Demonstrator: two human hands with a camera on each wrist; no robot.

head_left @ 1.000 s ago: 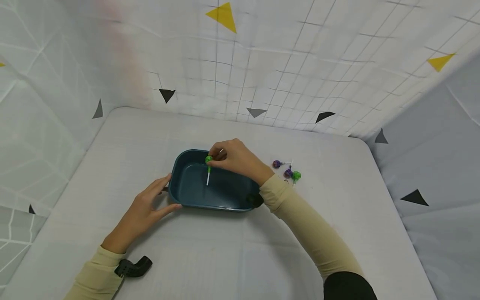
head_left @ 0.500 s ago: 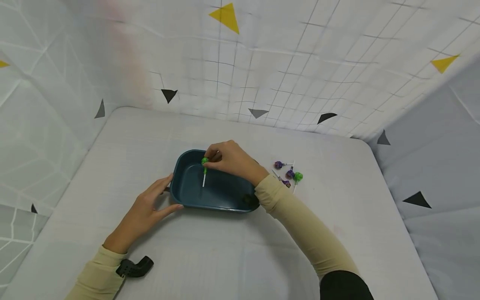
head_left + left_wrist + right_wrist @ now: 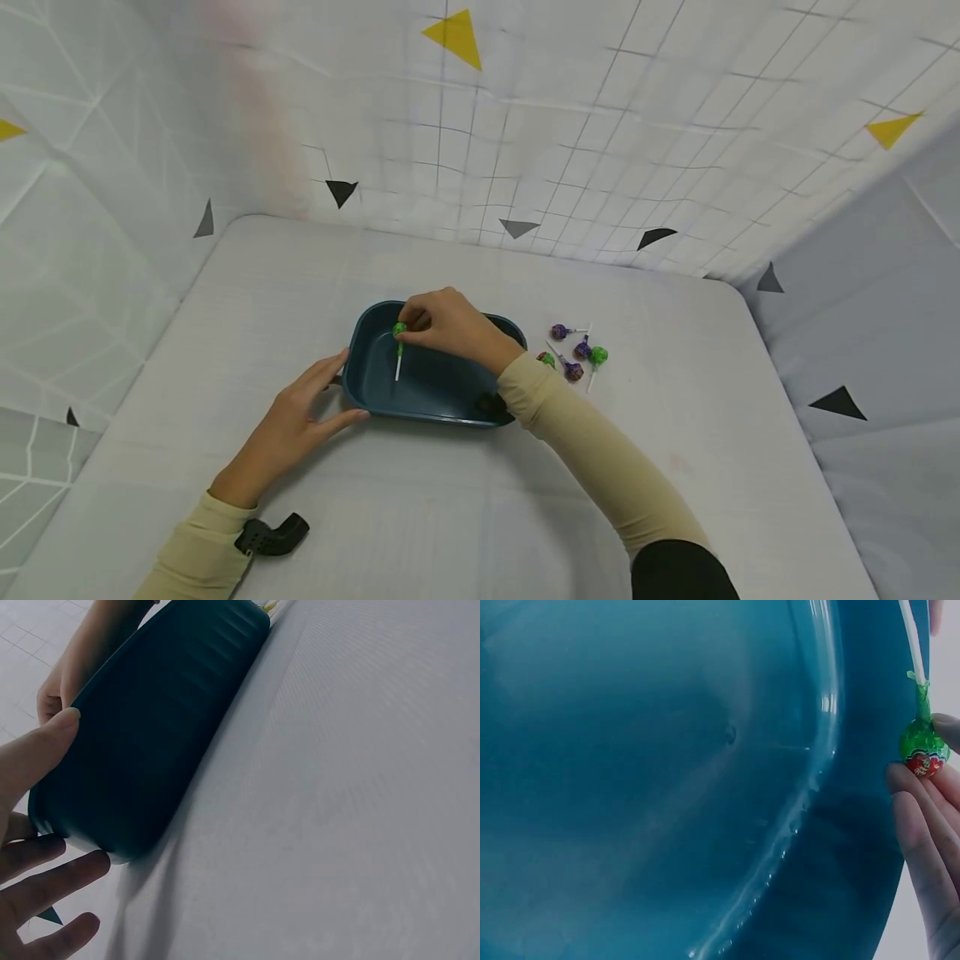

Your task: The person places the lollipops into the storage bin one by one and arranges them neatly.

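Observation:
Between thumb and fingertips, my right hand pinches a green-wrapped lollipop by its ball. Its white stick points down over the left part of a dark teal dish in the head view. The right wrist view shows a red label on the lollipop, beside the dish wall. My left hand is at the dish's left end. In the left wrist view its thumb touches the rim, while spread, fairly straight fingers lie against or near the end wall.
Several purple and green lollipops lie loosely grouped on the white table, right of the dish. A black wrist device overlaps the dish's right front corner. White gridded sheets with coloured triangles stand behind and at the sides.
My right hand has moved slightly left and toward the near side with the green lollipop, uncovering more lollipops on the right. The left hand has stayed on the dish.

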